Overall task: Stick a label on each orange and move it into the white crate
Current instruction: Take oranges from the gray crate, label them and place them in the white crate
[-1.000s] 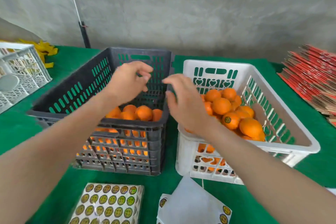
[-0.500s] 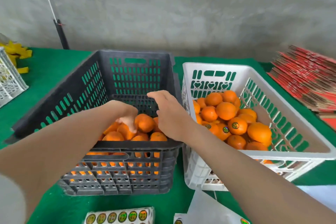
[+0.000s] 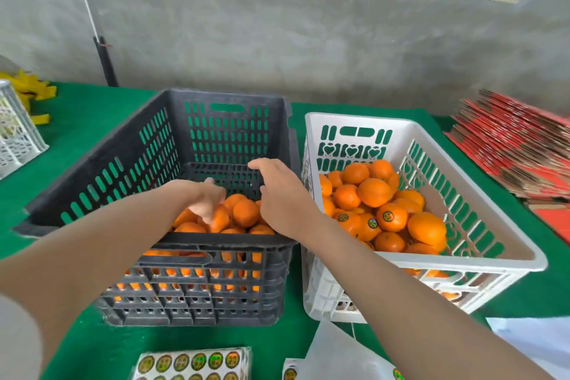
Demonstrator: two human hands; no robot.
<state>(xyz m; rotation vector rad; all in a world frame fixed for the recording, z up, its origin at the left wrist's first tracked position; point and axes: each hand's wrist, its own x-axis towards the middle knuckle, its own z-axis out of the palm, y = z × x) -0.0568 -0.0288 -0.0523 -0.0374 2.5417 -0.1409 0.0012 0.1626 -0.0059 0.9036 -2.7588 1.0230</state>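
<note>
Two hands: left hand (image 3: 205, 205) curls round an orange (image 3: 221, 219), right hand (image 3: 285, 199) relaxed.

Left hand (image 3: 205, 202) dropped into black crate (image 3: 138, 160), fingers (image 3: 206, 214) seemingly gripping an orange (image 3: 222, 219).

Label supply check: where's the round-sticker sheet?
Head view, bottom edge, left of centre: round-sticker sheet on the green table cover, just in front of the dark slotted plastic crate.

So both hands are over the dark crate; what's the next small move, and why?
Probably lift the orange that the left hand curls round clear of the dark crate, toward the open right hand beside it: no label shows on it yet.
</note>
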